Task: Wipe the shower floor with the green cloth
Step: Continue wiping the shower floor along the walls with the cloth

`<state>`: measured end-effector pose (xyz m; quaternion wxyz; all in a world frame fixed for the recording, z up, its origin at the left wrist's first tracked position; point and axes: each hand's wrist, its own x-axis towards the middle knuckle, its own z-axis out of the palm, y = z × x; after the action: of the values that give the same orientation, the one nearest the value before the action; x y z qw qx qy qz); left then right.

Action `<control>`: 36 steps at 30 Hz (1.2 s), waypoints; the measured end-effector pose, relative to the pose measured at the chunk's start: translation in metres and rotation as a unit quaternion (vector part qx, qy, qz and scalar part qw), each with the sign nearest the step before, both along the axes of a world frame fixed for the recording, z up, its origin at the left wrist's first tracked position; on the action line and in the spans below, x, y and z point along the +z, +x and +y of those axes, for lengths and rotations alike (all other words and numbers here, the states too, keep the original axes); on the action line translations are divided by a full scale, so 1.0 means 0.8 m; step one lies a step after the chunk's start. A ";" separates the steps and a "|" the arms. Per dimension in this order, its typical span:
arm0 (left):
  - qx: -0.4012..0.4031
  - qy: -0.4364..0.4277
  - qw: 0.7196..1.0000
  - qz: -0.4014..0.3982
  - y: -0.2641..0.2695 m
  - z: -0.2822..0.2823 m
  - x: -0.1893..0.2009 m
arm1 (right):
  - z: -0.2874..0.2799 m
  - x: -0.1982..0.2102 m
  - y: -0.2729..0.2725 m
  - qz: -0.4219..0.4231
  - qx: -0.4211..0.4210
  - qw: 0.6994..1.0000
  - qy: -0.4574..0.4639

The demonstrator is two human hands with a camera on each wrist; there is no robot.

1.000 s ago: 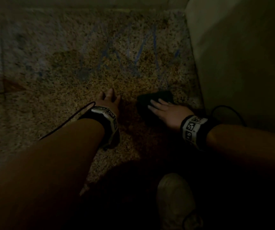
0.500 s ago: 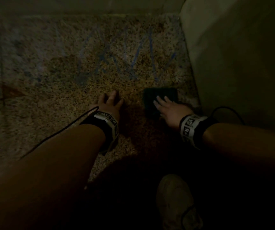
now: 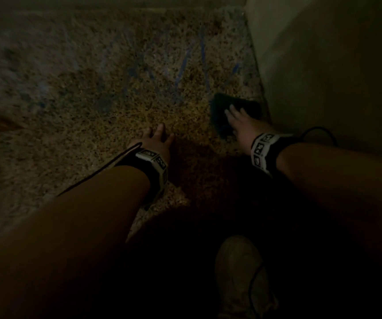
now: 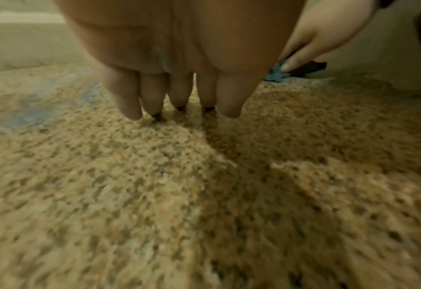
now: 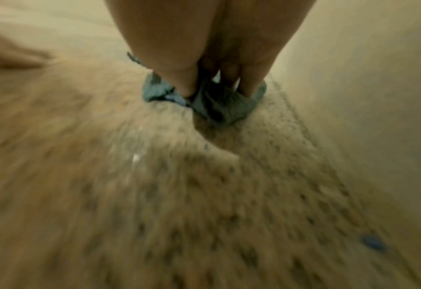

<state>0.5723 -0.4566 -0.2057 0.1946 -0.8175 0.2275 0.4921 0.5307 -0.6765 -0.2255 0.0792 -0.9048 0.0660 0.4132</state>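
The dark green cloth (image 3: 220, 116) lies bunched on the speckled shower floor (image 3: 93, 111), just beside the wall (image 3: 323, 77).

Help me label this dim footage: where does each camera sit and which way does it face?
Head: worn on the head, looking down at the speckled floor; both forearms, a shoe.
Left wrist: looks along the left hand, fingertips on the floor.
Right wrist: looks along the right hand pressing the green cloth beside the wall.
Shared: all three show the cloth; the left wrist view also catches the right hand.

Both arms reach forward, left hand (image 3: 155, 140) and right hand (image 3: 243, 124) flat, fingers extended
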 end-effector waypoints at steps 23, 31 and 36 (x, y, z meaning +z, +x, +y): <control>0.013 -0.032 0.999 0.000 0.005 0.001 -0.011 | -0.013 0.001 -0.040 -0.025 -0.009 1.000 -0.014; 0.035 -0.108 0.989 -0.091 0.022 0.005 0.007 | -0.009 0.004 0.036 0.029 -0.052 0.998 -0.018; 0.049 -0.096 0.992 -0.071 0.039 0.001 -0.007 | -0.006 0.005 -0.003 -0.011 -0.017 1.000 -0.021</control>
<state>0.6038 -0.4554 -0.2109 0.1068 -0.8754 0.2190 0.4175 0.5281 -0.6813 -0.2215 0.0678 -0.9093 0.0893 0.4007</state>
